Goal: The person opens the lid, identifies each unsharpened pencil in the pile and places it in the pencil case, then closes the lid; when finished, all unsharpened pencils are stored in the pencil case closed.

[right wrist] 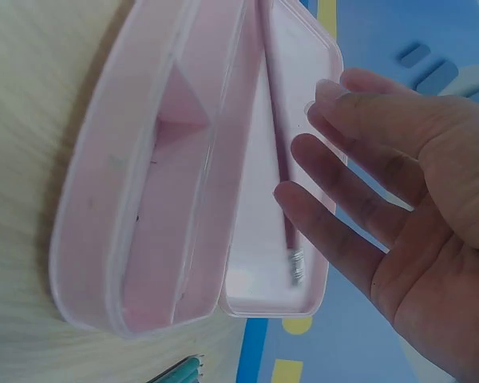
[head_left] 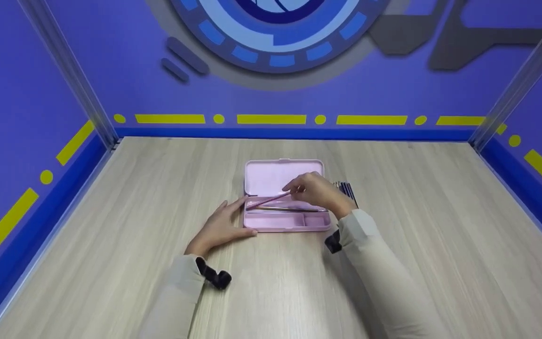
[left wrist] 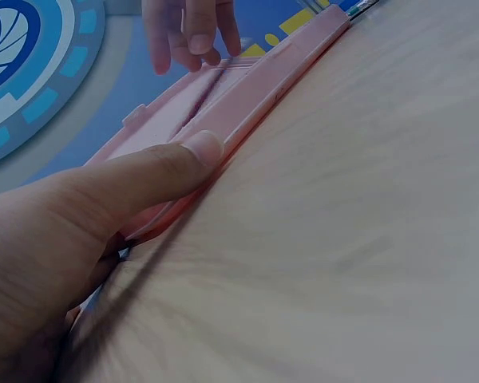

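Observation:
An open pink pencil case (head_left: 280, 220) has its lid (head_left: 271, 176) tipped back. My left hand (head_left: 221, 226) holds its left end, thumb (left wrist: 172, 169) on the front wall and other fingers round the end. A reddish pencil (head_left: 268, 201) slants over the rear compartment, its left end low and its right end up by my right hand (head_left: 315, 188). In the right wrist view the right fingers are spread and relaxed beside this pencil (right wrist: 279, 128), its metal eraser end hanging past them. Another pencil (head_left: 294, 209) lies along the rear compartment.
Several dark pencils (head_left: 346, 189) lie on the table right of the case, partly hidden by the right wrist. The wood-grain table (head_left: 417, 245) is bounded by blue panels (head_left: 271, 134). A short divider (head_left: 304, 220) splits the front compartment.

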Demonstrator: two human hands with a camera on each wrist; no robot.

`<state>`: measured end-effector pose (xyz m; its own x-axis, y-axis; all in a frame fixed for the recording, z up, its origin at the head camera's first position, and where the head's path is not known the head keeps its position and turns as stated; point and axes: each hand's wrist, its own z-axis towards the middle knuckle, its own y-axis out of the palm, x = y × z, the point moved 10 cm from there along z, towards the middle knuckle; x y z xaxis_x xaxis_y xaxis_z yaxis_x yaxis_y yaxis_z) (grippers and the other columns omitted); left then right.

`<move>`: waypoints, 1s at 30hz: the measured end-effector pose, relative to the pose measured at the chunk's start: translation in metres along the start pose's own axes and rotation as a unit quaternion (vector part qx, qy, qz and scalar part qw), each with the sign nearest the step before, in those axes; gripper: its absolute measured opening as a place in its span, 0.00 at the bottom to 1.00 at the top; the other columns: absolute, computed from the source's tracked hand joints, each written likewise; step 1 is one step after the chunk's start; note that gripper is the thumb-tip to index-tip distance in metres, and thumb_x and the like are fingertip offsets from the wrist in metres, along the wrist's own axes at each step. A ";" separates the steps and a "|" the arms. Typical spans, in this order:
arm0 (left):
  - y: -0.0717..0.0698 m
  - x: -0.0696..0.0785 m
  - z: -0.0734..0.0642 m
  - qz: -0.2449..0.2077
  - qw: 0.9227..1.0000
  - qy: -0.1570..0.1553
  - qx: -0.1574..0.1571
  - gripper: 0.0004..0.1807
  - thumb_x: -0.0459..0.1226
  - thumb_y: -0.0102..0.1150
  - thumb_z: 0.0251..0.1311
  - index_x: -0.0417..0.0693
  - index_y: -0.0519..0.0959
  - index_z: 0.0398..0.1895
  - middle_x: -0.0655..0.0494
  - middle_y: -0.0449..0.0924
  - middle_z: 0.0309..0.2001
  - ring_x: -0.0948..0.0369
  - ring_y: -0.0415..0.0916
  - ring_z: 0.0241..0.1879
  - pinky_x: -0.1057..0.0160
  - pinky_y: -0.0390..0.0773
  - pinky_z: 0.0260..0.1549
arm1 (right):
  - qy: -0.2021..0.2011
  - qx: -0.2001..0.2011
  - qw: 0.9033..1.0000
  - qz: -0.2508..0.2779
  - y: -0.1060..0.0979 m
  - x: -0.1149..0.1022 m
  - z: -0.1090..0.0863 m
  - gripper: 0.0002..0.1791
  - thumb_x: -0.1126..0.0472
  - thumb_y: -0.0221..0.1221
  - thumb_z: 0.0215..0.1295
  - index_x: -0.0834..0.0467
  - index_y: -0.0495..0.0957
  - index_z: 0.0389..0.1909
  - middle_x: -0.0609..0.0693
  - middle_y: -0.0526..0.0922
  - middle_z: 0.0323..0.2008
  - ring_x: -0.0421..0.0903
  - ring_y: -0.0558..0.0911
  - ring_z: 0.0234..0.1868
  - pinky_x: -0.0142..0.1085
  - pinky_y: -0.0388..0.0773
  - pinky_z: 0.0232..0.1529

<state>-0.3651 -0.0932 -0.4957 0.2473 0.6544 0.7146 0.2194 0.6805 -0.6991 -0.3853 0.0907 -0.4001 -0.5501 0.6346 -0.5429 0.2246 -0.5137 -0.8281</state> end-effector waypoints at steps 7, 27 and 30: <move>0.000 0.001 0.000 -0.008 1.000 0.002 0.002 0.54 0.58 0.74 0.39 0.61 0.60 0.73 0.51 0.61 0.72 0.37 0.43 0.73 0.37 0.51 0.69 | 0.044 -0.019 0.999 0.009 0.002 0.009 -0.004 0.13 0.71 0.62 0.59 0.62 0.84 0.46 0.58 0.87 0.40 0.48 0.84 0.38 0.40 0.84 0.42; 0.001 0.001 0.000 -0.006 1.000 0.007 -0.001 0.55 0.59 0.74 0.40 0.61 0.59 0.74 0.51 0.58 0.73 0.36 0.42 0.73 0.35 0.50 0.69 | 0.090 -0.005 0.996 0.020 -0.025 0.037 -0.036 0.15 0.69 0.61 0.61 0.65 0.82 0.50 0.57 0.86 0.40 0.50 0.83 0.42 0.45 0.82 0.47; 0.001 0.002 -0.001 -0.005 1.000 0.009 -0.001 0.55 0.59 0.73 0.40 0.61 0.59 0.74 0.51 0.58 0.73 0.36 0.42 0.73 0.34 0.51 0.68 | 0.084 0.014 0.996 0.018 -0.032 0.044 -0.043 0.15 0.70 0.61 0.60 0.66 0.82 0.49 0.58 0.86 0.39 0.50 0.82 0.40 0.45 0.83 0.45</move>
<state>-0.3638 -0.0921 -0.4950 0.2616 0.6411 0.7215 0.2240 0.6868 -0.6915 -0.3819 0.1599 -0.4038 -0.3990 0.7022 -0.5897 0.2186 -0.5517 -0.8049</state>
